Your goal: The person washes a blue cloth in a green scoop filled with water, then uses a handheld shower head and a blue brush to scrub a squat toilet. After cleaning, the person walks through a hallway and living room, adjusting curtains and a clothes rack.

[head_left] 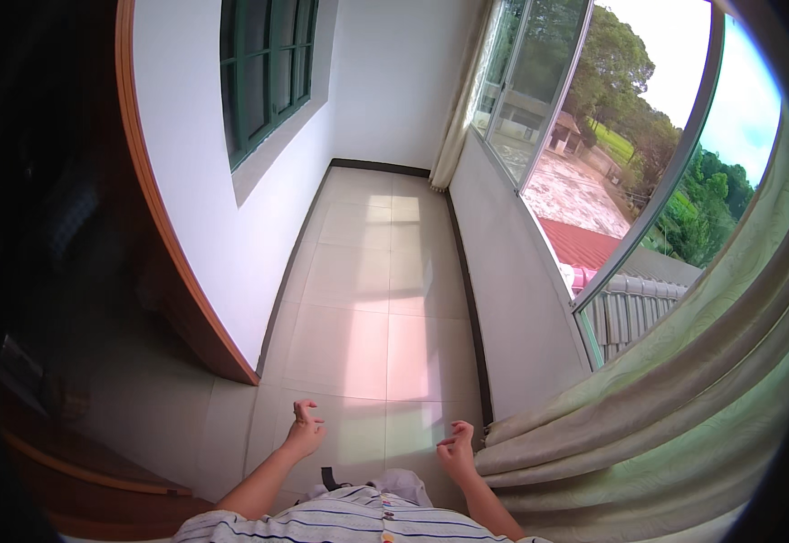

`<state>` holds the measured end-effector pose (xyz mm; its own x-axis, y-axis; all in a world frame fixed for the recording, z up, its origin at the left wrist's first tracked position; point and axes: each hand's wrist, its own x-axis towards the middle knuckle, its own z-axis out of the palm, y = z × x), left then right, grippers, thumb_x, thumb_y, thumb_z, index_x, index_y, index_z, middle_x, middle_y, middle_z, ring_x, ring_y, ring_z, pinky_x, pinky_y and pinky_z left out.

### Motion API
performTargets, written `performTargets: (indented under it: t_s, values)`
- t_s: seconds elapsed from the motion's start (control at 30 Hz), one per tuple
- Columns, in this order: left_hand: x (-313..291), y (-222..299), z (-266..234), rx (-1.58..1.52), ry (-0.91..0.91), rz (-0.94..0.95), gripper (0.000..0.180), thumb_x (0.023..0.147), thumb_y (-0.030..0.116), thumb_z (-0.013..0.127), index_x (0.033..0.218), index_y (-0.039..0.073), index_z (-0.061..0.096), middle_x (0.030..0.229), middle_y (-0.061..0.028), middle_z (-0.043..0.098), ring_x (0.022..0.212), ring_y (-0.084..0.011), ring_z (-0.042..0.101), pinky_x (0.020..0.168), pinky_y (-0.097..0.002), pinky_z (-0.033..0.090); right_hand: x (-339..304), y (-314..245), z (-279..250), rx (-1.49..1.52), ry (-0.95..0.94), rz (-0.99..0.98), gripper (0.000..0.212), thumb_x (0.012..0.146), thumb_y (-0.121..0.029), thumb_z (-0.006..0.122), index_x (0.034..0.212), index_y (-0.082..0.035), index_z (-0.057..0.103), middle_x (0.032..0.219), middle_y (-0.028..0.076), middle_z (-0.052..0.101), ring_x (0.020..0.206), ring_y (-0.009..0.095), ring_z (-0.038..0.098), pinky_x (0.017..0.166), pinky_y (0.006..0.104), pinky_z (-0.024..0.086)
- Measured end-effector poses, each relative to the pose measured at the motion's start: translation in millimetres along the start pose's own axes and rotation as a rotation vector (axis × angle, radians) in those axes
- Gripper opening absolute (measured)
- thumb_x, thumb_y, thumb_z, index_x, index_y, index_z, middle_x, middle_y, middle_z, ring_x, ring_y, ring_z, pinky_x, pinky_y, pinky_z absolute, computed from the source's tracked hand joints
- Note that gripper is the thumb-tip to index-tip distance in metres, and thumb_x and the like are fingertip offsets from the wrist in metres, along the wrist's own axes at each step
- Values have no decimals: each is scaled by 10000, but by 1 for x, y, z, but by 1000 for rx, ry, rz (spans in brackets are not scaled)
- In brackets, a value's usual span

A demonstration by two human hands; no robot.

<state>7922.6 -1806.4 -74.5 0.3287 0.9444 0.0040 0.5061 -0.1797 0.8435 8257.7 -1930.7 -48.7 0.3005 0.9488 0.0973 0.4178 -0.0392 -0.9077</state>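
Observation:
My left hand (305,431) is held up in front of my body above the tiled floor (340,348), its fingers loosely bent and apart, with nothing in it. My right hand (456,451) is raised level with it, close to the gathered pale curtain (648,425) but apart from it. Its fingers are also bent and spaced, and no object shows between them. Both hands are well apart from each other.
A narrow tiled passage runs ahead to a white end wall (381,81). On the left are a wooden door frame (154,213) and a green-framed window (267,77). To the right, a low wall (512,262) stands under large sliding windows (539,100); another curtain (458,109) hangs farther off.

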Motion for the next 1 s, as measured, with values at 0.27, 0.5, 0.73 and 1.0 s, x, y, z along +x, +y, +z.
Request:
performTargets:
  t_s: [0.27,0.5,0.73,1.0]
  values:
    - [329,30,55,52,-622,128,420,870,128,499,1247,118,316,865,-81,625,794,-247,642,714,-360,487,247,104,-9,270,282,317,117,948,-142,406,945,-42,346,529,17,393,390,108,369,502,339,533]
    - [550,3,4,91,-578,-91,382,864,134,517,1229,119,406,909,-70,662,816,-231,649,727,-337,494,617,15,41,-211,-172,-220,352,764,-45,586,1095,-90,477,1199,153,449,1156,311,432,960,438,370]
    - [790,-111,-56,138,-171,-125,418,821,36,537,1222,72,425,1125,-125,554,881,-232,624,788,-339,508,922,3,106,-161,-324,-350,517,736,98,496,1201,-120,435,1282,141,348,1152,330,453,906,387,439]
    - [1183,-7,-48,59,-387,81,448,843,73,528,1264,88,378,1153,-103,526,892,-200,614,802,-337,490,1109,86,42,-123,-271,359,698,938,-363,496,1437,-14,154,794,46,700,882,213,642,843,299,448]
